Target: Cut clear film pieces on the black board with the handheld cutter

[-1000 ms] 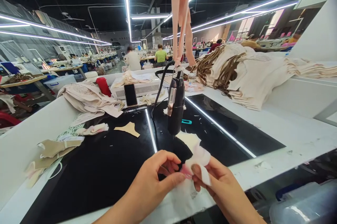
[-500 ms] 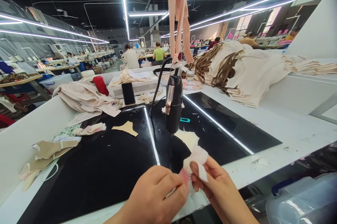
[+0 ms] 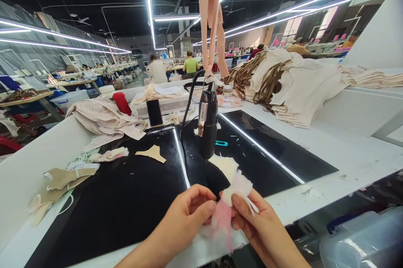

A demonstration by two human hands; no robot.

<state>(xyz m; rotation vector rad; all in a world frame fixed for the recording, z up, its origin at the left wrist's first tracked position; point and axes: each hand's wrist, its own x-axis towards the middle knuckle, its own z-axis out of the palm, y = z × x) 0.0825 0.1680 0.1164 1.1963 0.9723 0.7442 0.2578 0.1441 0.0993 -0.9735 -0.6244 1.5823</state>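
Both hands — left hand (image 3: 185, 217), right hand (image 3: 255, 222) — fingers pinching pink-white fabric piece (image 3: 231, 201); since a second ago pink layer pulled down, hanging below black tool (image 3: 208, 123).

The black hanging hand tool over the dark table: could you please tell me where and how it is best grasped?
Probably around the middle of the black hanging hand tool, from its right side. Its body hangs upright and roughly cylindrical, the black cable arcs off to its left, and pink fabric strips tie its top.
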